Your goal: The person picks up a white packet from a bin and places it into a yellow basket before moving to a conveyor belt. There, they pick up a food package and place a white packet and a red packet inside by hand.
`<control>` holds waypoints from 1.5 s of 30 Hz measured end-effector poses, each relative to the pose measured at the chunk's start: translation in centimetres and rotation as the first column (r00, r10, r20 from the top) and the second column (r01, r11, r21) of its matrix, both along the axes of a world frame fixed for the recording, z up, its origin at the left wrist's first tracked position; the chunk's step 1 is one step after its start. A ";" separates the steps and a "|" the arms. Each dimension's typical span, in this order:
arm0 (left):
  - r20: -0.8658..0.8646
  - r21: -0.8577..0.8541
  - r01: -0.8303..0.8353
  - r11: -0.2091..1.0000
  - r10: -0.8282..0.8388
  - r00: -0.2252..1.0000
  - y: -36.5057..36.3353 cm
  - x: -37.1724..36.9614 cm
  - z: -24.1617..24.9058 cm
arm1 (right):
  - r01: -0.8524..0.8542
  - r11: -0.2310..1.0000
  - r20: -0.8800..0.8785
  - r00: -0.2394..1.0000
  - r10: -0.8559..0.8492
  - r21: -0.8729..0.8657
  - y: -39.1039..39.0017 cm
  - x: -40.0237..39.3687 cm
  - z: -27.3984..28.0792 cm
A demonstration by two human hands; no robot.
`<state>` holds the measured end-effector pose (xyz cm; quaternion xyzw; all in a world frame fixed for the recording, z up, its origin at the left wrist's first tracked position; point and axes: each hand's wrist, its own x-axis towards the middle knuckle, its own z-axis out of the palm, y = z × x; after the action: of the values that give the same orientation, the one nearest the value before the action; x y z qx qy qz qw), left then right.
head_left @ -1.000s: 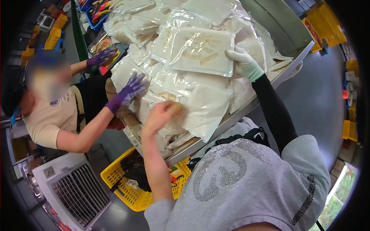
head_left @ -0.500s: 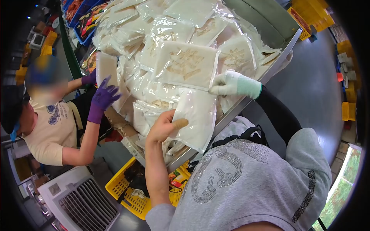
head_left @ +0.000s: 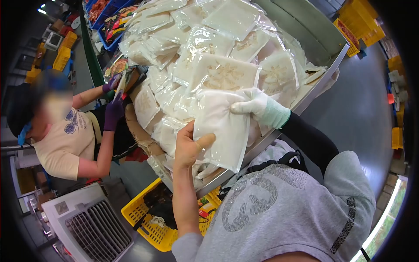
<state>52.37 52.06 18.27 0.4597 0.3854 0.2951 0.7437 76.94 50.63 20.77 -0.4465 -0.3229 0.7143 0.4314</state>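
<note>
A flat, sealed white plastic pouch (head_left: 224, 131) is tilted up in front of me, its plain side facing my view. My left hand (head_left: 190, 146), bare with a tan cover on the thumb, grips its left edge. My right hand (head_left: 256, 106), in a white knit glove with a mint cuff, pinches the upper right side, thumb in front and fingers hidden behind. Just beyond it lies another pouch (head_left: 224, 72) with beige strip-like pieces showing through. Both rest over a large heap of similar pouches (head_left: 166, 48).
A metal-edged bin (head_left: 316, 83) holds the heap. At left, a co-worker in purple gloves (head_left: 114, 109) holds a thin packet. Below are a yellow basket (head_left: 163, 238) and a grey slatted unit (head_left: 94, 218). Blue crates (head_left: 94, 6) stand at upper left.
The pouch in my left hand has come up over the one behind it. My right hand has shifted from that rear pouch's corner onto this one. The co-worker's hands moved together.
</note>
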 end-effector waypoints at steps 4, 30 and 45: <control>0.305 -0.338 -0.346 0.875 0.450 0.839 1.2 -0.1 -1.4 | -0.017 0.904 0.353 0.923 -0.150 0.428 -0.2 -0.1 4.2; 0.110 -0.223 -0.045 0.974 0.071 0.991 1.2 -1.8 -2.2 | 0.037 0.971 0.352 0.928 -0.121 0.236 0.3 -4.8 -1.2; 0.002 0.104 0.002 0.995 -0.002 1.000 0.1 0.3 -0.9 | -0.016 0.925 -0.035 0.999 0.032 0.380 2.9 -3.1 0.1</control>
<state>52.65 52.20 17.39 0.4978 0.3682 0.3144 0.7196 73.87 53.55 20.83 -0.3363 -0.4517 0.6523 0.5072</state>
